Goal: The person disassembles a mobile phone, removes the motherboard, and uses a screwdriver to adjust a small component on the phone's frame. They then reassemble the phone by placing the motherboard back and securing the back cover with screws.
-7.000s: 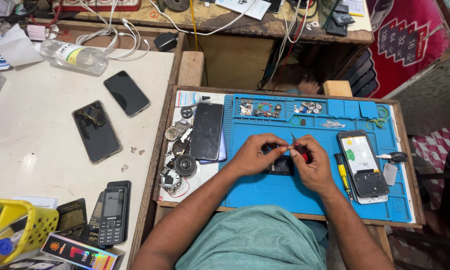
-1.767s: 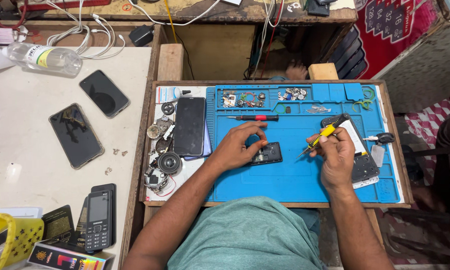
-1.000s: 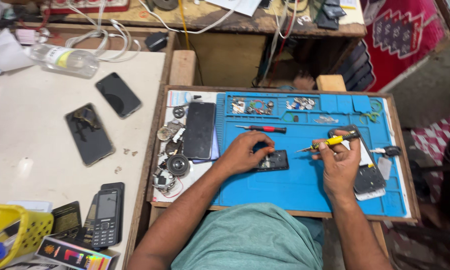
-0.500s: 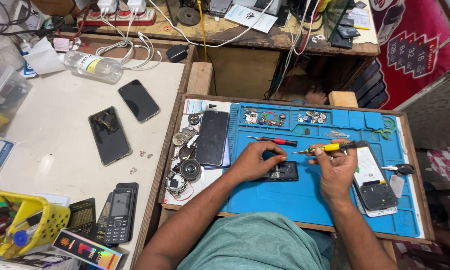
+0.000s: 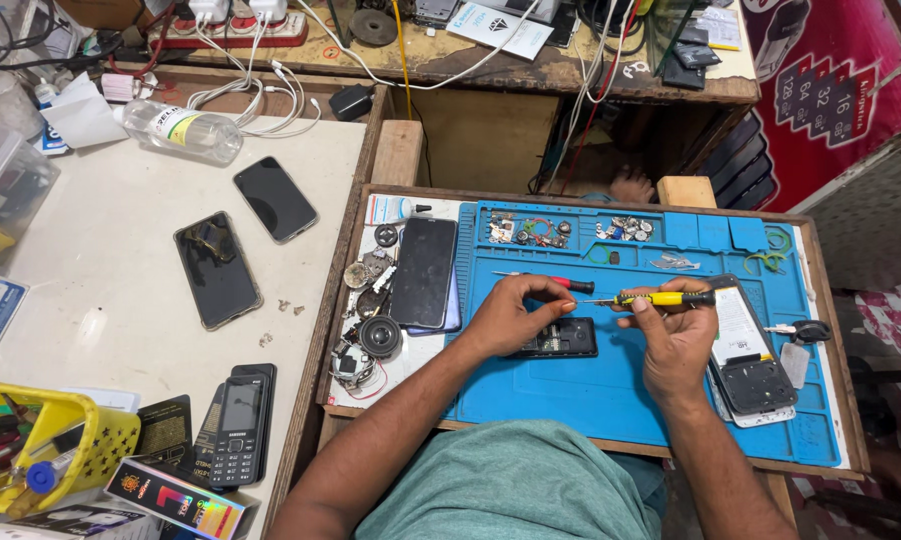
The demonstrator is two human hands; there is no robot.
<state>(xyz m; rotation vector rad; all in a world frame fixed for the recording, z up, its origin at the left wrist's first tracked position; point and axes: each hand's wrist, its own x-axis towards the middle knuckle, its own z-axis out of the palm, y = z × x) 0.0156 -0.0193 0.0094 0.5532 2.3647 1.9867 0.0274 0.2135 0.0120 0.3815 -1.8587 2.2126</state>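
While left hand [image 5: 510,315] steadies phone [image 5: 560,338] — right hand [image 5: 670,335] grips screwdriver [image 5: 660,298].

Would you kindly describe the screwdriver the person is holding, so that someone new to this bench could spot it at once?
Start at the blue work mat on the wooden tray in front of the person. Above its middle, the right hand holds a yellow-handled screwdriver level, tip pointing left. Unlike the red-handled screwdriver lying on the mat just behind the left hand, it is yellow with black bands and held off the mat.
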